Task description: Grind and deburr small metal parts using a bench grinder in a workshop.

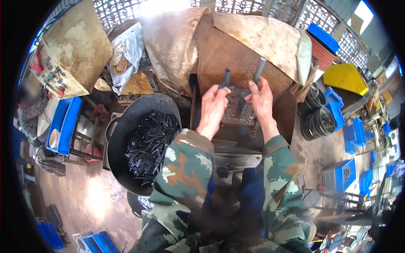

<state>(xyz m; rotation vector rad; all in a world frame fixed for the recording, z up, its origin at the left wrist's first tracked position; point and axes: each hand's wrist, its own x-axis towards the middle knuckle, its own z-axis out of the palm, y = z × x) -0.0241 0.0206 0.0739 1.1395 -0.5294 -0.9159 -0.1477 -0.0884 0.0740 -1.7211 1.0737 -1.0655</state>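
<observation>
Left hand (213, 106) — pinching dark bar (227, 77) | right hand (262, 99) — pinching grey rod (259, 70) | long axes jut forward past grip

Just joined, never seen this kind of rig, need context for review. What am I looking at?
No robot: a person's two bare hands, seen from above by the left of two fisheye cameras worn on the head, hence the bent edges. The left hand holds a short dark bar; the right hand holds a lighter grey bar. Below them is a brownish, grainy-looking surface. To the left, a black tub holds many dark strips.
</observation>
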